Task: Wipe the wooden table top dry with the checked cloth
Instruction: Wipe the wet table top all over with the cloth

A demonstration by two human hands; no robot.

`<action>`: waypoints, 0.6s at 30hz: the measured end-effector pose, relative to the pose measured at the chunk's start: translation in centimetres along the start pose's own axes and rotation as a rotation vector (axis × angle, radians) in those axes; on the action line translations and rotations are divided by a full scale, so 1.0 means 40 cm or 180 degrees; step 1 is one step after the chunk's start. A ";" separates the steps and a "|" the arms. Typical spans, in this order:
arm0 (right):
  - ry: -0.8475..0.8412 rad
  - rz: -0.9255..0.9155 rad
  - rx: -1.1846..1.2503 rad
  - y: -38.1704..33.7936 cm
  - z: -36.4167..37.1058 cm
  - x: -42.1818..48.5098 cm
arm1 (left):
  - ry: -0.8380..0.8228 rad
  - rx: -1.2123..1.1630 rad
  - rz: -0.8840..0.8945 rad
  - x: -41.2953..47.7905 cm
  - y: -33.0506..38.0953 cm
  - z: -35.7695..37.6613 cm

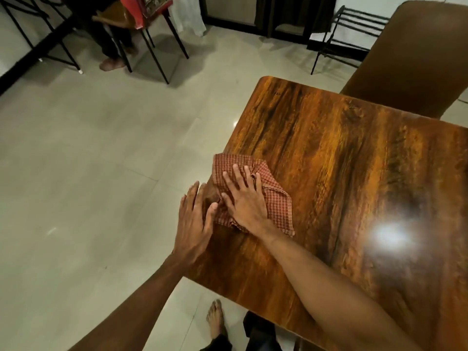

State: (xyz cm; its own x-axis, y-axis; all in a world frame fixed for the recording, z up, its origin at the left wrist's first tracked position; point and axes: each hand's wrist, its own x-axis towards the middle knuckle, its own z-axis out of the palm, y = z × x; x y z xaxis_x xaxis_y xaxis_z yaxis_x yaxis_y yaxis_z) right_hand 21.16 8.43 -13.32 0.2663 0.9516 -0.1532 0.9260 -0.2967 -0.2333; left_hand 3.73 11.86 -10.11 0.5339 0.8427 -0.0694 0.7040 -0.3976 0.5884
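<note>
Glossy wood-grain counter [342, 173] w/ rounded corner; crumpled red checked cloth [278, 206] at left edge, right hand [244, 201] fingers splayed flat on it, left hand [195, 224] fingers straight, beside.

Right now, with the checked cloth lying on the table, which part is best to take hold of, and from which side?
Take the bunched middle of the checked cloth from above: the right hand lies flat there, and the folds rise enough to gather. Probably easier than its flat near corner.
</note>
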 end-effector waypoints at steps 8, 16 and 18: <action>-0.0225 -0.1043 -0.0047 -0.116 0.070 -0.107 | 0.0084 -0.0212 0.0055 -0.100 -0.079 -0.045; 0.0112 0.0083 -0.0144 -0.008 0.015 0.211 | 0.0300 -0.0351 -0.0005 -0.093 -0.161 -0.052; 0.0092 -0.0106 -0.0273 -0.073 0.041 0.130 | 0.0299 -0.0401 -0.0071 -0.115 -0.165 -0.066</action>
State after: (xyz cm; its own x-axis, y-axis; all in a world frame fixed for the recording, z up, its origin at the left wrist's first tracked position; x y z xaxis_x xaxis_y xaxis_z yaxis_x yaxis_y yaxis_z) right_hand 19.42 14.12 -15.01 0.2414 0.9631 -0.1186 0.9537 -0.2581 -0.1545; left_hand -4.60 11.54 -11.55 0.4684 0.8834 -0.0114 0.6478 -0.3346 0.6844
